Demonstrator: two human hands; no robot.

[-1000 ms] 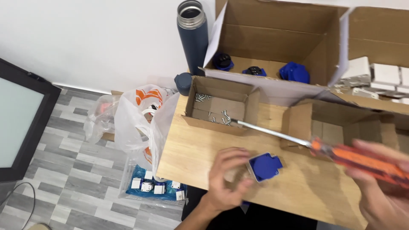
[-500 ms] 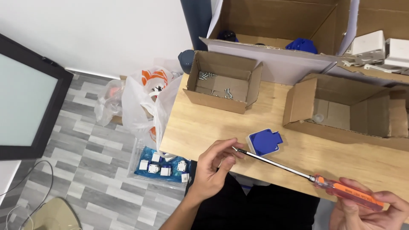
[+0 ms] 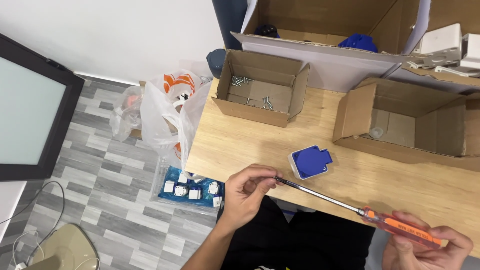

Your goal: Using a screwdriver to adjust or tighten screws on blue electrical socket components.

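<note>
Head view: right hand (image 3: 425,247) grips screwdriver (image 3: 350,207) by orange handle. Long shaft points up-left. Left hand (image 3: 247,192) pinches tip. Blue plug (image 3: 310,161) lies near.

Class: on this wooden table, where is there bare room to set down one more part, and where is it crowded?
Bare wood lies between the small box of screws, the blue-and-white socket part and the left hand. More lies right of the socket part, below the open cardboard box. The back edge is crowded with boxes.

Small cardboard box (image 3: 260,90) of screws, plastic bags (image 3: 160,107), dark monitor (image 3: 30,105) nearby
</note>
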